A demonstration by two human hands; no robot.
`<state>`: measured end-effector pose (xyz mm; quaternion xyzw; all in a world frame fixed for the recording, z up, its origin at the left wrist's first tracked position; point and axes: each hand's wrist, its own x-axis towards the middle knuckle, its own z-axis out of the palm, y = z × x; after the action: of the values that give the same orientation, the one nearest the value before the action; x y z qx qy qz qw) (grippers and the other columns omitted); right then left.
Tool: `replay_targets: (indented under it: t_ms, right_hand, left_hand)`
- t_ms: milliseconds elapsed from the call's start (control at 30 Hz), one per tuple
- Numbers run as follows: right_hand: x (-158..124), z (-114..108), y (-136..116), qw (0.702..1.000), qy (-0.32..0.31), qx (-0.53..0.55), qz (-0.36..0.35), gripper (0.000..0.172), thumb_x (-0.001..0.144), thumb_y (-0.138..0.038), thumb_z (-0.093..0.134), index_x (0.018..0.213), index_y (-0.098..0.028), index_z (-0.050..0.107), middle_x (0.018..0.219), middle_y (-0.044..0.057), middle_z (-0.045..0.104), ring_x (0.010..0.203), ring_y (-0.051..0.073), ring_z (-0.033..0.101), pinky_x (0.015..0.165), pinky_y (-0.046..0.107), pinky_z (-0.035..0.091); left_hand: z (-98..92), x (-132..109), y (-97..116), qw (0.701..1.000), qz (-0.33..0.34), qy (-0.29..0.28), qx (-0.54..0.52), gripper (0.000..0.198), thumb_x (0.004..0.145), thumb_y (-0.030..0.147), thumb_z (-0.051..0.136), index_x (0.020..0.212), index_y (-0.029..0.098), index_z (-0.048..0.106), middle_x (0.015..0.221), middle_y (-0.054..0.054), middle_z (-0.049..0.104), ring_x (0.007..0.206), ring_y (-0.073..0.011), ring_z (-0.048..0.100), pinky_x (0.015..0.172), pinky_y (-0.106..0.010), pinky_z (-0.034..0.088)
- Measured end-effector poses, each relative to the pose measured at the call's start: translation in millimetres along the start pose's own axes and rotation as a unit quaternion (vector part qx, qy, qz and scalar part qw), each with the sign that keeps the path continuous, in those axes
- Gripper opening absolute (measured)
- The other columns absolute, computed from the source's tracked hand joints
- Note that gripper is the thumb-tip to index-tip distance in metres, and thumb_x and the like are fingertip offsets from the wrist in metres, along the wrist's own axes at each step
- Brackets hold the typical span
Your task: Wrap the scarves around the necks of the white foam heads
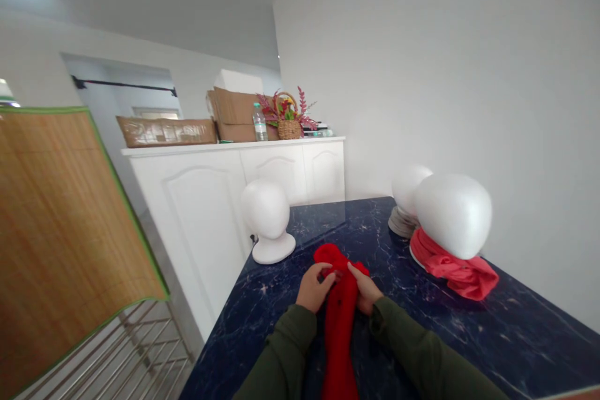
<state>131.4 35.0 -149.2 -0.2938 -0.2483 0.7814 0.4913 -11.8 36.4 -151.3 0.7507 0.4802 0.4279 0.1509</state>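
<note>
A red scarf (340,331) runs up the middle of the dark blue marbled table (262,319) from the near edge, bunched at its far end. Closed on the bunched part from the left is my left hand (313,289), thumb and fingers pinching the cloth. My right hand (367,289) grips the same bunch from the right, its thumb on top and its other fingers mostly hidden. Beyond my left hand stands a bare white mannequin head (267,215). To the right, another white head (452,215) has a coral-pink scarf (462,270) around its neck.
A third white head (404,187) with a grey neck wrap (401,223) stands near the wall. Behind the table, a white cabinet (201,194) carries cardboard boxes (234,112), a bottle (259,123) and a flower basket (289,129). A bamboo mat (70,231) covers a metal rack at left.
</note>
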Motion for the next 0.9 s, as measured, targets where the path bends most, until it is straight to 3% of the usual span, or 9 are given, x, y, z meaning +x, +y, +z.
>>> replay_targets:
  t_ms: [67, 133, 233, 333, 533, 633, 733, 900]
  right_hand:
    - [0.2, -8.6, -6.3, 0.995, 0.092, 0.027, -0.022, 0.026, 0.083, -0.034, 0.042, 0.076, -0.013, 0.054, 0.058, 0.004, 0.058, 0.053, 0.01, 0.055, 0.052, 0.02, 0.043]
    - [-1.5, -17.2, -12.3, 0.991, 0.132, 0.022, -0.016, 0.03, 0.082, -0.036, 0.042, 0.068, -0.012, 0.052, 0.05, 0.002, 0.053, 0.042, 0.007, 0.048, 0.044, 0.017, 0.038]
    - [-2.4, -22.0, -15.8, 0.993, 0.119, -0.017, 0.012, 0.038, 0.081, -0.044, 0.041, 0.06, -0.013, 0.048, 0.042, -0.001, 0.044, 0.034, 0.005, 0.037, 0.037, 0.016, 0.03]
    - [-1.1, -16.8, -12.6, 0.991, 0.116, -0.064, 0.011, 0.037, 0.079, -0.045, 0.042, 0.059, -0.014, 0.047, 0.044, -0.002, 0.043, 0.036, 0.005, 0.037, 0.038, 0.016, 0.029]
    - [-0.4, -6.4, -6.4, 0.98, 0.133, -0.15, -0.018, 0.036, 0.077, -0.043, 0.045, 0.055, -0.015, 0.047, 0.045, -0.001, 0.044, 0.037, 0.006, 0.036, 0.038, 0.018, 0.025]
    - [2.4, -7.1, -4.4, 0.975, 0.125, -0.18, -0.043, 0.036, 0.075, -0.044, 0.047, 0.054, -0.014, 0.048, 0.047, -0.001, 0.045, 0.039, 0.006, 0.038, 0.041, 0.019, 0.026]
    - [5.6, -9.4, -0.1, 0.966, 0.107, -0.223, -0.073, 0.038, 0.073, -0.046, 0.048, 0.052, -0.014, 0.048, 0.047, -0.001, 0.045, 0.04, 0.006, 0.038, 0.043, 0.02, 0.027]
    - [6.2, -14.6, 11.9, 0.923, 0.008, -0.353, -0.152, 0.037, 0.068, -0.05, 0.055, 0.056, -0.015, 0.05, 0.051, -0.002, 0.047, 0.045, 0.007, 0.038, 0.046, 0.021, 0.029]
  left_hand:
    - [-17.8, 9.6, -28.3, 0.986, -0.057, 0.136, 0.083, 0.037, 0.074, 0.033, 0.047, 0.103, 0.01, 0.053, 0.103, -0.011, 0.057, 0.097, -0.0203, 0.052, 0.088, -0.033, 0.038]
    - [-36.4, 21.0, -57.7, 0.947, -0.121, 0.248, 0.165, 0.052, 0.071, 0.038, 0.05, 0.11, 0.004, 0.047, 0.11, -0.017, 0.053, 0.106, -0.0256, 0.046, 0.094, -0.037, 0.033]
    - [-59.1, 38.4, -93.0, 0.898, -0.196, 0.32, 0.229, 0.071, 0.066, 0.047, 0.052, 0.119, 0.002, 0.038, 0.116, -0.019, 0.048, 0.111, -0.03, 0.042, 0.095, -0.04, 0.031]
    - [-74.2, 52.9, -110.9, 0.888, -0.224, 0.314, 0.252, 0.088, 0.061, 0.058, 0.052, 0.124, 0.0, 0.031, 0.121, -0.022, 0.043, 0.114, -0.032, 0.039, 0.095, -0.04, 0.031]
    - [-86.7, 74.7, -122.4, 0.896, -0.265, 0.252, 0.252, 0.107, 0.052, 0.071, 0.049, 0.129, 0.002, 0.02, 0.123, -0.024, 0.042, 0.112, -0.0357, 0.041, 0.091, -0.047, 0.034]
    - [-87.9, 83.4, -127.8, 0.901, -0.27, 0.217, 0.26, 0.106, 0.048, 0.074, 0.049, 0.126, 0.006, 0.026, 0.116, -0.022, 0.049, 0.106, -0.0382, 0.046, 0.087, -0.052, 0.035]
    - [-88.7, 88.5, -129.9, 0.905, -0.277, 0.196, 0.255, 0.098, 0.046, 0.074, 0.049, 0.117, 0.008, 0.037, 0.11, -0.021, 0.053, 0.1, -0.0383, 0.05, 0.083, -0.05, 0.039]
    - [-88.3, 88.6, -119.4, 0.904, -0.281, 0.235, 0.219, 0.093, 0.045, 0.07, 0.055, 0.112, 0.007, 0.041, 0.108, -0.019, 0.055, 0.098, -0.0345, 0.052, 0.08, -0.041, 0.044]
